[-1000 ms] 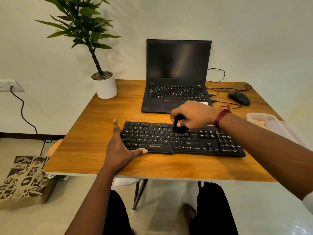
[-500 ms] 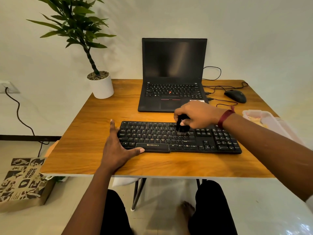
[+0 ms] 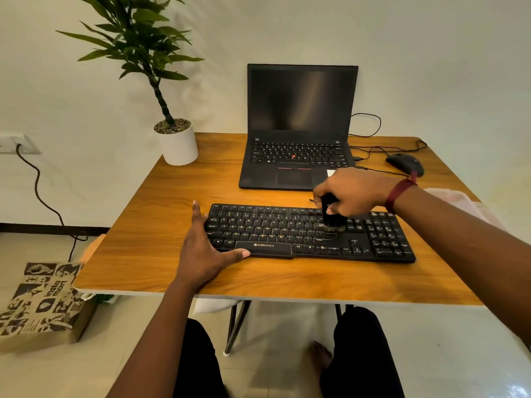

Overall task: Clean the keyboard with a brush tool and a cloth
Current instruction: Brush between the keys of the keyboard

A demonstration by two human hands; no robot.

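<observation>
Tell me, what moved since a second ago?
The right hand, gripping the brush, swept it a little to the right along the keyboard, toward the number pad. Nothing was picked up or let go. The left hand stayed flat against the keyboard's left end; the laptop, mouse and plant pot did not move.

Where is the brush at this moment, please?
In the head view the brush is gripped in the right hand, bristles down on the keyboard right of its middle, in front of the laptop.
</observation>
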